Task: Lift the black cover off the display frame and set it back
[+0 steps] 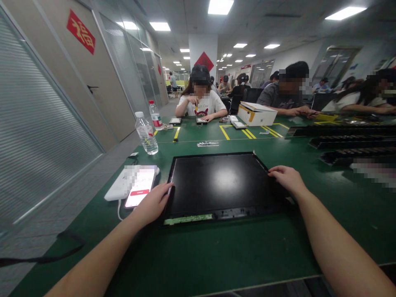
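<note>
A black flat display panel (201,185) lies screen up on the green table in front of me, with a ceiling light reflected in its glossy face. Along its near edge runs a green circuit strip (188,219) on the left side. My left hand (156,201) grips the panel's left edge, its fingertips on the rim and the thumb lower down. At the upper part of the right edge, my right hand (287,178) pinches the frame with fingers closed together. The undersides of both grips are hidden.
Left of the panel lie a lit phone (141,187) and a white device (119,183) with a cable. Two water bottles (147,134) stand behind them. Dark long strips (346,154) lie at right. Across the table a person (201,97) works near a white box (257,114).
</note>
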The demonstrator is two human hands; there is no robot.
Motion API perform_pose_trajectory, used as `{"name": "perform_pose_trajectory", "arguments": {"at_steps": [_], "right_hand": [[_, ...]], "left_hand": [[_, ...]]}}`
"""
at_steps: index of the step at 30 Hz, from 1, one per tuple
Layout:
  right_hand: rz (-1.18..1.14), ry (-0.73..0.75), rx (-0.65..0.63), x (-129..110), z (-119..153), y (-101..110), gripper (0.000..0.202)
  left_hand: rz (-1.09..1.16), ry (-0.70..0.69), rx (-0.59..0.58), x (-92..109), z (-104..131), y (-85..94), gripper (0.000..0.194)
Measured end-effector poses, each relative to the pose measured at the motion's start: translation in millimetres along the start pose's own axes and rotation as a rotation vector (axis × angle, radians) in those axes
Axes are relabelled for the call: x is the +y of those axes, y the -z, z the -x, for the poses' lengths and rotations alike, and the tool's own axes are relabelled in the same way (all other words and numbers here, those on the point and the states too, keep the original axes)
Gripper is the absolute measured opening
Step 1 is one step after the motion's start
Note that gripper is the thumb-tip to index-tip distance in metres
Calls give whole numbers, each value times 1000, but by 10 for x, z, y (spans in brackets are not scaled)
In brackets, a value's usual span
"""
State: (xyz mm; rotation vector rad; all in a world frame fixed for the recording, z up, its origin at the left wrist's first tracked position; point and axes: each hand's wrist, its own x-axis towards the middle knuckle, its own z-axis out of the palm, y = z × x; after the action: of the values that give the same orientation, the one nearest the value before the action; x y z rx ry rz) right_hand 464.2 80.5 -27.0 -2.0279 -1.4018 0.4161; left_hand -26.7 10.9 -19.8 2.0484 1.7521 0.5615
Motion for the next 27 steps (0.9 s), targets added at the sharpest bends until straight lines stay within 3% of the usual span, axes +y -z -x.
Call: {"name": "perform_pose_trajectory", "arguments": {"at_steps": [5, 12, 17, 27], "right_hand": [[-8, 9, -5, 39, -26, -20, 23], [-1, 2, -4, 56, -35, -25, 22], [17, 16, 5, 83, -56, -31, 22], [0, 14, 5, 104, -68, -37, 24]], "left_hand": [[306, 136, 95, 54, 6, 27, 56], [957, 310, 163, 221, 5, 52, 62], [1075, 398, 195, 271, 12, 69, 67], [1161, 438, 207, 305, 8, 77, 63]]}}
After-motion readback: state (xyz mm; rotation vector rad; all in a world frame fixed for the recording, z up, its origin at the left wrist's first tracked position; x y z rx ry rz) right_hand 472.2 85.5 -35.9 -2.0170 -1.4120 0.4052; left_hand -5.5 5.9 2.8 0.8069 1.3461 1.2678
